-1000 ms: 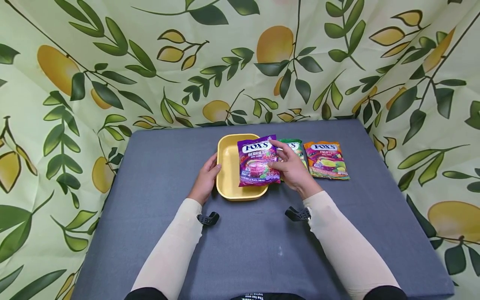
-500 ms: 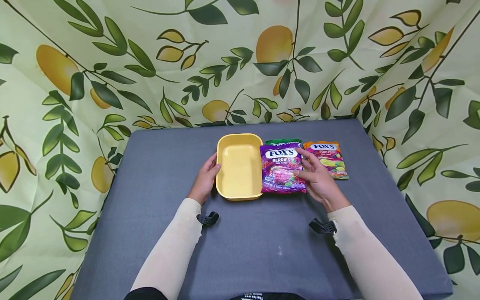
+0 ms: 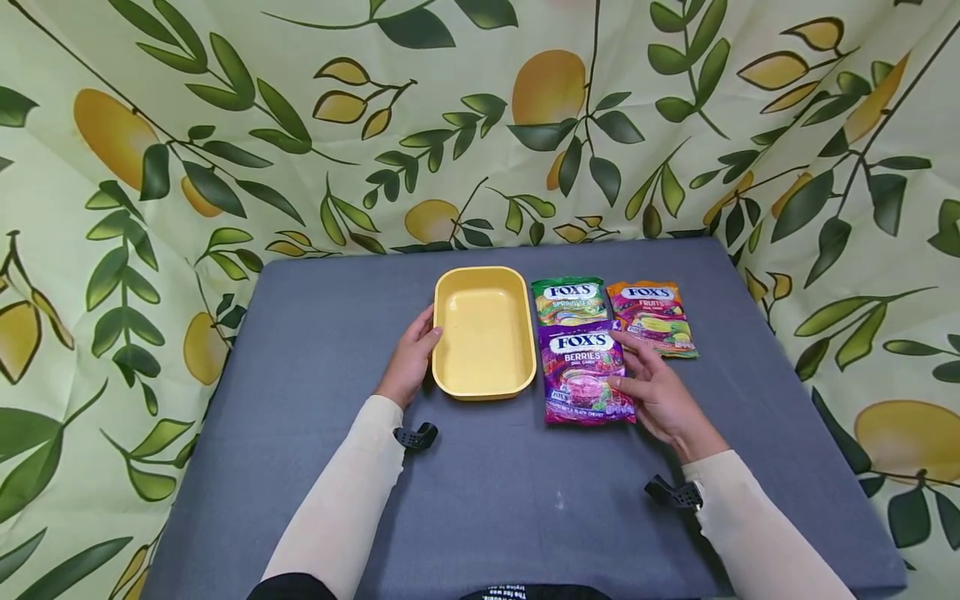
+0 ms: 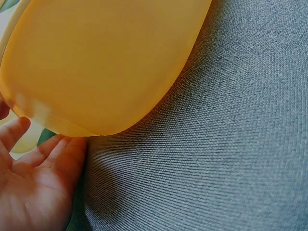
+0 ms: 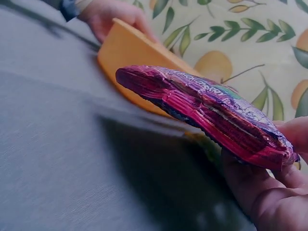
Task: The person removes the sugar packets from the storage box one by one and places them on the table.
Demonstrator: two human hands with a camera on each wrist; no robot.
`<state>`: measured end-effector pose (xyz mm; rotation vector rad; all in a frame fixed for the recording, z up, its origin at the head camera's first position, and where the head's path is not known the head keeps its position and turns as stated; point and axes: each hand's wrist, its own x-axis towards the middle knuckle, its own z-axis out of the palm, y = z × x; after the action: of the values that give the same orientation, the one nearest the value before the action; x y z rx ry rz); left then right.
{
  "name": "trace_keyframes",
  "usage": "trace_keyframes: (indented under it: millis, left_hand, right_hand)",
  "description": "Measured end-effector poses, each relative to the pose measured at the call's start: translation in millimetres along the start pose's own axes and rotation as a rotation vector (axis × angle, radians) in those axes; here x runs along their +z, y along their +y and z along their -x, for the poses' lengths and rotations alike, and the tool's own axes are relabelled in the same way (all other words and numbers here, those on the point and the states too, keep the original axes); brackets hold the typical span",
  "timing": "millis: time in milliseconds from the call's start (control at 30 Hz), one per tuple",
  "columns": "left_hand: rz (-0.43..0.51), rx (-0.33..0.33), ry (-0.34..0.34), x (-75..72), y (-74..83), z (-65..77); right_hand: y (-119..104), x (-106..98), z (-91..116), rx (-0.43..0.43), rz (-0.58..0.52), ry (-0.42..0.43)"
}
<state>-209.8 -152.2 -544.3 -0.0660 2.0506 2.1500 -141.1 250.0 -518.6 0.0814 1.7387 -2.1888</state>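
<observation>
A purple candy bag (image 3: 587,375) labelled Fox's Berries is pinched at its right side by my right hand (image 3: 660,400), thumb on the front and fingers behind. The right wrist view shows this bag edge-on, raised above the table with a dark shadow under it. My left hand (image 3: 408,358) holds the left side of a yellow tray (image 3: 483,393), thumb at the rim. In the left wrist view its fingers (image 4: 67,156) reach to the lower edge of the tray's wall. The tray has nothing in it.
Behind the purple bag lies a green candy bag (image 3: 570,302), its lower part covered in the head view. An orange candy bag (image 3: 654,321) lies to its right. All are on a grey cloth-covered table (image 3: 330,350), with a leaf-and-fruit patterned curtain (image 3: 480,125) around it.
My right hand has carried the purple bag from over the tray to the right and towards me. The green bag's front now shows. My left hand stays at the tray.
</observation>
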Motion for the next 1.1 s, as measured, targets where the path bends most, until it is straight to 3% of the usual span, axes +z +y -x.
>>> trace_keyframes:
  millis: [400,700,933,1100]
  left_hand:
    - [-0.007,-0.001,0.002,0.6,-1.4,-0.2]
    - [-0.023,-0.008,0.016,0.5,-0.4,-0.2]
    - [-0.031,-0.020,0.005,0.6,2.0,-1.6]
    - [-0.027,-0.023,0.004,-0.8,1.6,-2.7]
  right_hand:
    - [21,-11,22,0.043,0.055,0.025]
    - [25,-9,25,0.042,0.119,-0.001]
    - [9,-12,26,0.117,0.357,0.010]
    - [-5,-12,25,0.082,0.547,-0.006]
